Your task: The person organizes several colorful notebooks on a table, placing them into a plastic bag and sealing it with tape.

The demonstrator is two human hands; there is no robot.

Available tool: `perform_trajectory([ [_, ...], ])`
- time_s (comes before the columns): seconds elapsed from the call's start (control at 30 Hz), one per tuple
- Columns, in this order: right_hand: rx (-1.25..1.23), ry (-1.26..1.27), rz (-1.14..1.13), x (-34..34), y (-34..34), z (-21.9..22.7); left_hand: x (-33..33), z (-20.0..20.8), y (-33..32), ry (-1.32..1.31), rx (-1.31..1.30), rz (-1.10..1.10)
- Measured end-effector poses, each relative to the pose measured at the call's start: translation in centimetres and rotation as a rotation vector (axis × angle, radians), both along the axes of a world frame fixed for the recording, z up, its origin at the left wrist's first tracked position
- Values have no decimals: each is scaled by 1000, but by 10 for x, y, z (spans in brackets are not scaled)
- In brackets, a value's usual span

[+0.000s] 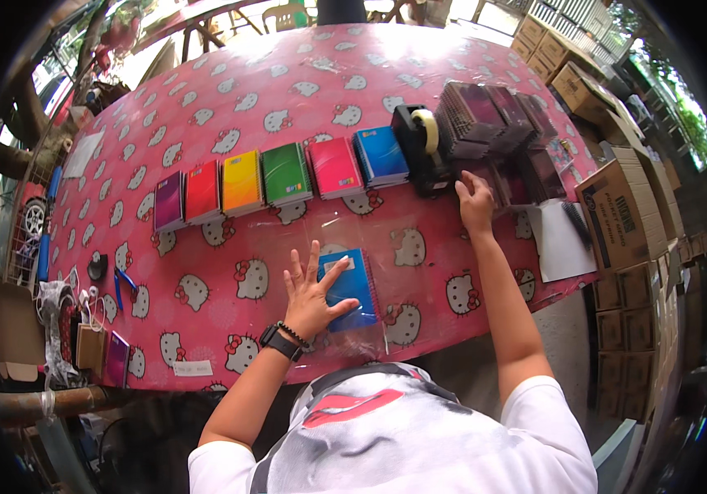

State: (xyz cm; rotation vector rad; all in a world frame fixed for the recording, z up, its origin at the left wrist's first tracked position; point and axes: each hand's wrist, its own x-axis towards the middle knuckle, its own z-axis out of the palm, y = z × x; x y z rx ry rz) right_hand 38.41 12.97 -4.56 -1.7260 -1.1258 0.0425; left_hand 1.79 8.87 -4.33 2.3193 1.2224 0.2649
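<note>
The left forearm (253, 393) is angled up and inward from the lower edge, and the left hand (311, 295) is held palm down, its fingers fanned widely and the thumb pointed to the right. The right forearm (506, 300) is stretched farther forward and tilted slightly leftward; the right hand (475, 202) is loosely curled, and whether its fingertips are pressed together cannot be told.

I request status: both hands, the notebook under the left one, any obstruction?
Left hand spread over blue notebook. Right hand beside black tape dispenser, grip unclear. Notebook lies flat, partly covered by that left hand.
</note>
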Motion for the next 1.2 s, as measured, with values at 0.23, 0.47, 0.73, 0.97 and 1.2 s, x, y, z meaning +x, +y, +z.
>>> perform_trajectory([
  [0.23, -443, 256, 23, 1, 66, 24, -5, -3, 4, 24, 14, 4],
  [0.47, 4, 377, 198, 7, 32, 37, -5, 0, 2, 28, 9, 0],
  [0.73, -476, 545, 35, 14, 2, 0, 0, 1, 2, 13, 7, -12],
  [0.97, -513, 254, 213, -34, -19, 47, -7, -1, -1, -1, 16, 36],
  [1.2, -902, 249, 725, -185, -39, 64, -4, 0, 2, -3, -30, 16],
])
